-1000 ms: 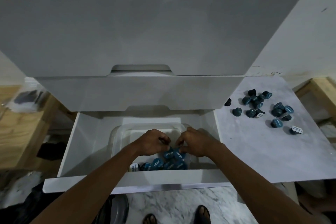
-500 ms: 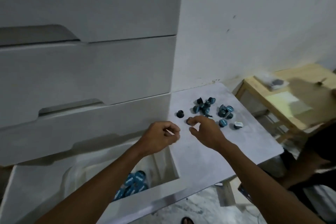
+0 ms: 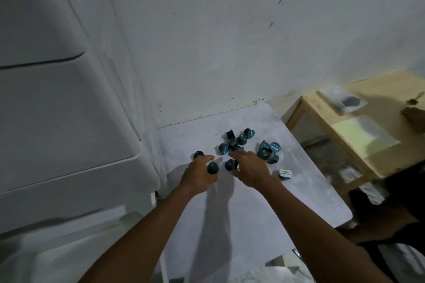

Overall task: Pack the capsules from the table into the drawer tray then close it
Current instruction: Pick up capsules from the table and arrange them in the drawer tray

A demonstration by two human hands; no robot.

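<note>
Several dark blue capsules (image 3: 239,141) lie in a loose pile on the white marble table (image 3: 230,218), with a second cluster (image 3: 269,151) to the right. My left hand (image 3: 197,177) pinches one dark capsule (image 3: 212,167) between thumb and fingers. Another lone capsule (image 3: 198,154) sits just beyond its knuckles. My right hand (image 3: 251,171) reaches over the pile's near edge, with its thumb and fingers closed around a capsule (image 3: 231,165). A capsule with a white lid (image 3: 285,173) lies right of that hand. The open drawer (image 3: 69,248) shows blurred at the lower left; its tray is out of view.
White drawer fronts (image 3: 57,145) rise on the left and a white wall (image 3: 230,41) stands behind the table. A wooden side table (image 3: 358,135) with a plastic bag and paper stands to the right. A dark shape lies on the floor at the lower right.
My view swung right from the drawer to the table. Both hands left the tray, crossed to the capsule pile and closed on one capsule each.
</note>
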